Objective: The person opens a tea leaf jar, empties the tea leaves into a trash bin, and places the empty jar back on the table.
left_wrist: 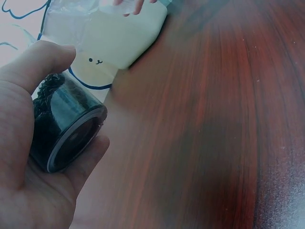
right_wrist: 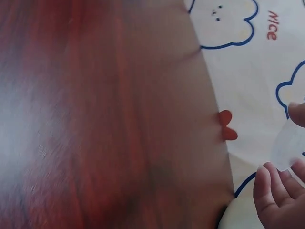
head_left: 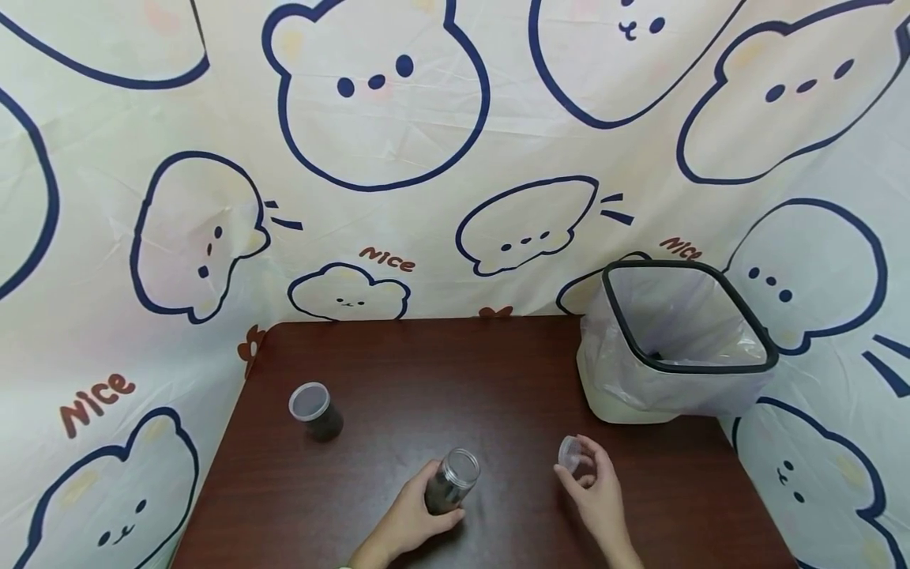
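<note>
My left hand (head_left: pixel 408 514) grips a small clear jar (head_left: pixel 452 480) with dark contents, its open mouth tilted up and to the right. In the left wrist view the jar's base (left_wrist: pixel 78 138) faces the camera, with thumb and fingers round its side. To the right, my right hand (head_left: pixel 597 490) pinches a translucent round lid (head_left: pixel 569 454) between thumb and fingers, held above the table. The lid (right_wrist: pixel 286 145) also shows at the right edge of the right wrist view. A second jar (head_left: pixel 323 423), dark inside with a whitish lid on top, stands upright at the table's left.
A cream bin (head_left: pixel 618 407) with a dark rim and a whitish liner bag stands at the back right corner of the brown wooden table (head_left: pixel 455 379). A cloth (head_left: pixel 384 229) with cartoon bears hangs behind and at both sides of the table.
</note>
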Demonstrator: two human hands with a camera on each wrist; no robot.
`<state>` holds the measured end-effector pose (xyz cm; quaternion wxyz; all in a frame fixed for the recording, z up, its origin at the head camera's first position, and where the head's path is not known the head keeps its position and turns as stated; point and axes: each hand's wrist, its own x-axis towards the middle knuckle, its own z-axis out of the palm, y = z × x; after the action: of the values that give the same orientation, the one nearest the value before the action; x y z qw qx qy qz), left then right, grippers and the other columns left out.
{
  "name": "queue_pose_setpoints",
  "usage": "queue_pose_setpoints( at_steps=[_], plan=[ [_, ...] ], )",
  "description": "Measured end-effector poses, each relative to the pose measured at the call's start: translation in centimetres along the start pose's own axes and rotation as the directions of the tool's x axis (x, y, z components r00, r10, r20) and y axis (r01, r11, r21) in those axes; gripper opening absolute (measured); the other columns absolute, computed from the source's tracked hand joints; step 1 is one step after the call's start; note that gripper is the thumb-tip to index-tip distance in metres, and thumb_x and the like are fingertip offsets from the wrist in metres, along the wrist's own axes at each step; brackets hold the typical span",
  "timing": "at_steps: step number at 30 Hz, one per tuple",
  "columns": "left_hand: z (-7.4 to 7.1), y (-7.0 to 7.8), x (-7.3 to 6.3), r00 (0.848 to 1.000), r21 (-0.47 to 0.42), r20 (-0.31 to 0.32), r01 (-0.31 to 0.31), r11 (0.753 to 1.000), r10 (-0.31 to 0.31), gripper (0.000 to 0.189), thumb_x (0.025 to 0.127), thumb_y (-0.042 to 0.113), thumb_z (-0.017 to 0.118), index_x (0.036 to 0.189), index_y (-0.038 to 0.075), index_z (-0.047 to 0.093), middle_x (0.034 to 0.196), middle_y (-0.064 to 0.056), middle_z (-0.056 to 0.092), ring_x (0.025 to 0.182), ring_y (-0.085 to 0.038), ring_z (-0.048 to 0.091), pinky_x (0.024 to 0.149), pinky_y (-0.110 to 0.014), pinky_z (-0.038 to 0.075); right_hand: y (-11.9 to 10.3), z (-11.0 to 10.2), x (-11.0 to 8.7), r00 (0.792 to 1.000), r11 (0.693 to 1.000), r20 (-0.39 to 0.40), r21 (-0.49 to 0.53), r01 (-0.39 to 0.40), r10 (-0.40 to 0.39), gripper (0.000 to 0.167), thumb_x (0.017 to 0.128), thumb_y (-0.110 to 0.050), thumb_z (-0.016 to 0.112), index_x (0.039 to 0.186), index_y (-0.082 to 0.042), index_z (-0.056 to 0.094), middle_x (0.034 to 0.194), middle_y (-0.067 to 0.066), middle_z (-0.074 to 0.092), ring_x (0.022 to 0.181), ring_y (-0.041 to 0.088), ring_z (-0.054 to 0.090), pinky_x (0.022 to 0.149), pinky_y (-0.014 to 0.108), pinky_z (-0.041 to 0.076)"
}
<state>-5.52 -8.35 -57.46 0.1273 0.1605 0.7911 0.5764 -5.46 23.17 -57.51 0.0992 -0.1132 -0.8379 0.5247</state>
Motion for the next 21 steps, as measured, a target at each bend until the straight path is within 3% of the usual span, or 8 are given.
queue_pose_setpoints(
  at_steps=[3, 6, 11, 15, 21],
  plan=[
    [0.1, 0.0, -0.1, 1.000, -0.001, -0.003, 0.005, 1.000, -0.005, 0.054, 0.082, 0.023, 0.086, 0.127, 0.021, 0.057, 0.117, 0.008, 0.066, 0.108, -0.010, 0.059, 0.095, -0.029, 0.045, 0.6, 0.1, -0.1, 0.997, 0.989, 0.009, -0.129, 0.073, -0.072, 0.064, 0.080, -0.009, 0.087, 0.136, 0.000, 0.057, 0.117, 0.014, 0.060, 0.089, 0.013, 0.055, 0.061, 0.022, 0.048],
    [0.1, 0.1, -0.1, 1.000, 0.000, -0.009, -0.001, 1.000, 0.001, 0.052, 0.081, 0.021, 0.086, 0.125, 0.020, 0.058, 0.116, 0.008, 0.066, 0.107, -0.010, 0.059, 0.095, -0.029, 0.045, 1.3, 0.2, -0.1, 0.989, 0.956, 0.023, -0.253, 0.149, -0.148, 0.065, 0.076, -0.014, 0.091, 0.132, 0.000, 0.061, 0.113, 0.014, 0.062, 0.088, 0.017, 0.056, 0.062, 0.023, 0.048],
    [0.2, 0.1, -0.1, 1.000, -0.003, -0.011, -0.014, 1.000, 0.014, 0.051, 0.082, 0.021, 0.086, 0.125, 0.020, 0.058, 0.116, 0.007, 0.066, 0.106, -0.009, 0.059, 0.094, -0.028, 0.045, 2.4, 0.5, -0.2, 0.978, 0.902, 0.056, -0.379, 0.207, -0.201, 0.066, 0.074, -0.022, 0.093, 0.129, -0.002, 0.064, 0.115, 0.014, 0.064, 0.101, 0.028, 0.063, 0.075, 0.041, 0.053],
    [0.1, 0.1, -0.1, 1.000, -0.003, -0.010, -0.004, 1.000, 0.004, 0.052, 0.082, 0.022, 0.086, 0.126, 0.021, 0.058, 0.117, 0.008, 0.066, 0.107, -0.010, 0.059, 0.095, -0.029, 0.044, 3.2, 0.5, -0.1, 0.979, 0.889, 0.135, -0.413, 0.195, -0.153, 0.066, 0.075, -0.021, 0.092, 0.131, -0.002, 0.063, 0.120, 0.016, 0.063, 0.110, 0.035, 0.062, 0.086, 0.053, 0.052],
    [-0.1, 0.0, -0.1, 1.000, 0.007, -0.009, 0.012, 1.000, -0.012, 0.053, 0.081, 0.024, 0.086, 0.126, 0.022, 0.058, 0.117, 0.009, 0.065, 0.108, -0.010, 0.059, 0.095, -0.029, 0.044, 4.1, 0.7, 0.1, 0.970, 0.865, 0.238, -0.475, 0.166, -0.055, 0.066, 0.079, -0.020, 0.089, 0.136, -0.004, 0.061, 0.124, 0.016, 0.061, 0.114, 0.037, 0.059, 0.086, 0.053, 0.053]
  ],
)
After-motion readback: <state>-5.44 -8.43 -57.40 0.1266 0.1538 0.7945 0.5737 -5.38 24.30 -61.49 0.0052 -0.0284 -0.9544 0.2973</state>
